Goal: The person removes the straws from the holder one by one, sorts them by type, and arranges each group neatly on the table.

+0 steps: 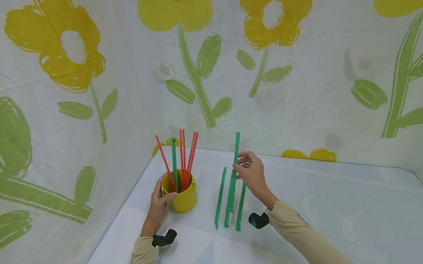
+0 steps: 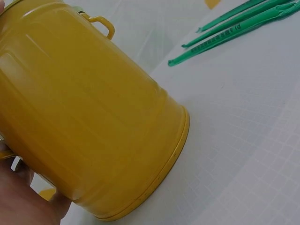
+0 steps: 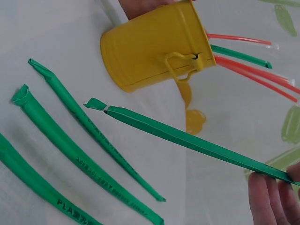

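My left hand (image 1: 157,206) holds a yellow metal bucket (image 1: 185,203) with small side handles, fingers round its left side and the thumb near the rim. Several red straws (image 1: 193,153) and one green-wrapped straw (image 1: 174,156) stand in it. To the right of the bucket, my right hand (image 1: 253,176) pinches a green-wrapped straw (image 3: 187,141) between thumb and fingers, lifted upright over the table. Below it lie three more green-wrapped straws, a left one (image 1: 220,198), a middle one (image 1: 227,220) and a right one (image 1: 241,205), side by side with dark print on their paper.
The white table (image 1: 337,222) reaches back to a hanging cloth (image 1: 310,94) printed with yellow flowers and green leaves. A black wrist camera (image 1: 164,238) sits at the left cuff, another black camera (image 1: 258,220) by the right cuff.
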A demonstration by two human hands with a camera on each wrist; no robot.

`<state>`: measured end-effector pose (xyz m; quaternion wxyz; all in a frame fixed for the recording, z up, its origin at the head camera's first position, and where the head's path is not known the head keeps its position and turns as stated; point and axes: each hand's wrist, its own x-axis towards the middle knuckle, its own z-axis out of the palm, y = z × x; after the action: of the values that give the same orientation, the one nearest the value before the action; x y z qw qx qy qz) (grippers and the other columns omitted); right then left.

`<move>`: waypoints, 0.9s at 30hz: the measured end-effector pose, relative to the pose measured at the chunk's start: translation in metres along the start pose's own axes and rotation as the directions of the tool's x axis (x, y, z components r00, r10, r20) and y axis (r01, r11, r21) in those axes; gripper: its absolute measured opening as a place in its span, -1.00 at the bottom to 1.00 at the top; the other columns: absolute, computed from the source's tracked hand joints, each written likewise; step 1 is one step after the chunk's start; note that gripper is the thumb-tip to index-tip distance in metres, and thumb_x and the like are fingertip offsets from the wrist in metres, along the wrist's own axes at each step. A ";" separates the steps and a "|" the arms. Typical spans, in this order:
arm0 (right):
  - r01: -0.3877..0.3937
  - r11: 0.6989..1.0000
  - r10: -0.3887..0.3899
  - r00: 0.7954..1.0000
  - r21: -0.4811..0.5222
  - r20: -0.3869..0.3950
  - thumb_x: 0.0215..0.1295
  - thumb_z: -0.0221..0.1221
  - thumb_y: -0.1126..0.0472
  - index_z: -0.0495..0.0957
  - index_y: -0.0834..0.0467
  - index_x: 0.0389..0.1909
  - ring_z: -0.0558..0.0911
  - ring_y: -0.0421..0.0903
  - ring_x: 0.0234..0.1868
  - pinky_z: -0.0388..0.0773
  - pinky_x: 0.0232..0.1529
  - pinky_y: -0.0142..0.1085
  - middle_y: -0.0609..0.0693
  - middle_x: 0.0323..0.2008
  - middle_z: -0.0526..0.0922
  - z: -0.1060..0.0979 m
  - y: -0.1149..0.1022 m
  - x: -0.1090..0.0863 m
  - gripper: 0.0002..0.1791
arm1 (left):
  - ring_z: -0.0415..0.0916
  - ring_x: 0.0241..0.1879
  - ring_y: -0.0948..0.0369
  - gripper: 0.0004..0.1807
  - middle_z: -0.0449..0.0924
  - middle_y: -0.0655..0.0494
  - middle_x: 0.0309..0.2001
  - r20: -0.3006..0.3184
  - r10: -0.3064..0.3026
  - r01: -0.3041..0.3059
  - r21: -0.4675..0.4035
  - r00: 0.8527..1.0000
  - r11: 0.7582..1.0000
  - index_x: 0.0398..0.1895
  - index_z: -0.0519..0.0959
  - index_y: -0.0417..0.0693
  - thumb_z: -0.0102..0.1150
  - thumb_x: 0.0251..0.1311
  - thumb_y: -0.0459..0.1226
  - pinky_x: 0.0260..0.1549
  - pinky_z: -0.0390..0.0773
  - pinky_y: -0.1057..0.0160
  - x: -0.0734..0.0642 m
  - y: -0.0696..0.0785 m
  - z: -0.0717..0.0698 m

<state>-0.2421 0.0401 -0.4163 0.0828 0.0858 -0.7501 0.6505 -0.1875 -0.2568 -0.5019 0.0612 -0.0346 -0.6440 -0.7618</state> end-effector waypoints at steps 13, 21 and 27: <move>-0.094 0.996 0.094 0.996 -0.011 -0.013 0.17 0.21 0.34 0.43 0.27 -0.02 0.63 0.06 -0.31 0.64 -0.41 -0.10 0.18 -0.25 0.52 -0.011 0.017 -0.005 -0.66 | 0.07 0.32 0.19 -0.18 0.12 0.20 0.35 -0.008 -0.011 0.011 0.014 1.000 1.000 0.43 0.08 0.15 0.13 0.07 -0.37 0.30 0.13 0.25 0.000 -0.002 -0.001; -0.129 0.991 0.129 0.991 -0.018 -0.034 0.17 0.21 0.34 0.42 0.28 -0.02 0.62 0.00 -0.31 0.64 -0.41 -0.12 0.18 -0.25 0.53 -0.017 0.027 -0.006 -0.65 | 0.08 0.31 0.18 -0.20 0.12 0.17 0.35 -0.006 0.000 0.000 0.006 1.000 1.000 0.42 0.08 0.14 0.10 0.08 -0.38 0.28 0.14 0.29 0.000 -0.001 -0.001; -0.143 0.989 0.141 0.989 -0.024 -0.051 0.15 0.22 0.34 0.44 0.29 -0.04 0.63 0.01 -0.34 0.63 -0.46 -0.19 0.19 -0.27 0.53 -0.020 0.033 -0.007 -0.66 | 0.08 0.30 0.16 -0.21 0.12 0.15 0.35 -0.003 0.009 -0.009 0.001 1.000 1.000 0.42 0.08 0.12 0.10 0.09 -0.39 0.24 0.19 0.36 0.000 -0.001 0.000</move>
<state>-0.2427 0.0652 -0.4472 0.0559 0.0151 -0.7611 0.6461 -0.1877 -0.2568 -0.5029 0.0656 -0.0363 -0.6439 -0.7614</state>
